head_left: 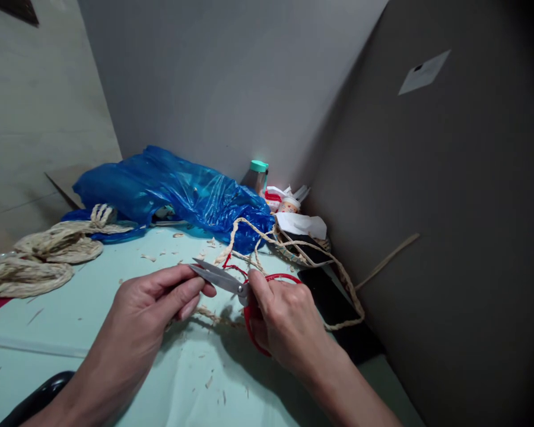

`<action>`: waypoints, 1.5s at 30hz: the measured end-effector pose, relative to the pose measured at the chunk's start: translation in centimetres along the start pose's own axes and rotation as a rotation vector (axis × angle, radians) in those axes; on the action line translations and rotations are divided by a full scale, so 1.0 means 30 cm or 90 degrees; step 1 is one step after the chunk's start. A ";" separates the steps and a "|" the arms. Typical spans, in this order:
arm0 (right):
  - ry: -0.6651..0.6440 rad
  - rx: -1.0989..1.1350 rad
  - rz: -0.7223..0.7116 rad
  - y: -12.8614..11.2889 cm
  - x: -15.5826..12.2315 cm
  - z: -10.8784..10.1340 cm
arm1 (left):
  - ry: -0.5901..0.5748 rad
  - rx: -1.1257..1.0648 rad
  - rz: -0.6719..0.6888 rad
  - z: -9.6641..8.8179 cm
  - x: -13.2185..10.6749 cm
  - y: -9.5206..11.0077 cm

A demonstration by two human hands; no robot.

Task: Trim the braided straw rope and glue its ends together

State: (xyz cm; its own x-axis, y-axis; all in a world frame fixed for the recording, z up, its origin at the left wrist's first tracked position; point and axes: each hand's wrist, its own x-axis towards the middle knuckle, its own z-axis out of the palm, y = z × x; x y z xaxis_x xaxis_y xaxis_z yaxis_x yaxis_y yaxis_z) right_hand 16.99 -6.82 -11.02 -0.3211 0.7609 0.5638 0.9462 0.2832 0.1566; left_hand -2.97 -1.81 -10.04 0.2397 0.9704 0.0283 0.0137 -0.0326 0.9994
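Observation:
My right hand [293,323] is wrapped round the red handles of a pair of scissors [222,279]. Their blades point left and stand slightly apart, with the tips at the fingers of my left hand [153,305]. Those fingers are pinched together on a braided straw cord [211,316], which comes out beneath them. What lies right between the blades is too small to make out. The cord runs behind my right hand and loops up on the right side. A bit of red string [228,261] lies just beyond the blades.
A blue plastic bag [178,184] spreads along the back of the pale green table [160,379]. Bundled straw strands [57,249] lie at left. A bottle with a green lid [258,169], white paper [300,225] and a dark flat object [324,290] are at right. Straw scraps are scattered about.

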 end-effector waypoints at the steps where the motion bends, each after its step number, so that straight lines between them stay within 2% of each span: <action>1: 0.001 0.001 0.001 0.001 0.000 0.002 | -0.003 -0.015 -0.006 0.001 -0.001 0.001; 6: -0.005 0.010 0.018 0.006 0.001 0.003 | 0.011 -0.005 -0.017 0.004 -0.004 0.013; 12: -0.080 0.044 0.007 0.005 0.000 0.005 | -0.015 -0.014 -0.016 0.003 0.004 0.008; 17: -0.122 0.169 0.059 0.006 0.003 0.011 | -0.027 -0.083 -0.039 0.007 -0.002 0.015; 20: -0.076 0.363 0.169 0.007 0.015 0.004 | -0.024 -0.061 -0.057 0.007 -0.006 0.020; 22: -0.057 0.598 0.310 0.006 0.032 -0.005 | -0.016 -0.023 -0.059 0.006 -0.006 0.020; 25: -0.105 0.929 0.484 -0.004 0.059 -0.021 | -0.041 0.023 -0.048 0.003 -0.008 0.014; 27: -0.125 1.091 0.522 -0.013 0.070 -0.027 | -0.075 0.050 -0.050 0.001 -0.011 0.008; 30: -0.101 1.231 0.500 -0.023 0.070 -0.031 | -0.132 0.092 -0.035 -0.005 -0.016 0.000; 33: -0.068 1.281 0.479 -0.023 0.061 -0.028 | -0.177 0.139 0.005 -0.010 -0.017 -0.004; 37: -0.057 1.294 0.474 -0.015 0.055 -0.025 | -0.240 0.197 0.010 0.000 -0.018 0.012; 42: -0.005 1.285 0.475 -0.008 0.055 -0.022 | -0.185 0.207 -0.009 0.024 -0.033 0.038; 45: 0.015 1.284 0.475 -0.006 0.053 -0.023 | -0.211 0.211 0.003 0.019 -0.033 0.028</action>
State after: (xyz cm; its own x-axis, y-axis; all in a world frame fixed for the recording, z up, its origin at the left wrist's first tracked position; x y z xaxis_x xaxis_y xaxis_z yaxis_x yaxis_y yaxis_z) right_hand 16.34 -6.05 -9.58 0.0085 0.9943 0.1061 -0.4624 0.0980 -0.8812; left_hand -2.65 -2.93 -9.23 0.5368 0.8432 -0.0296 0.3089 -0.1638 0.9369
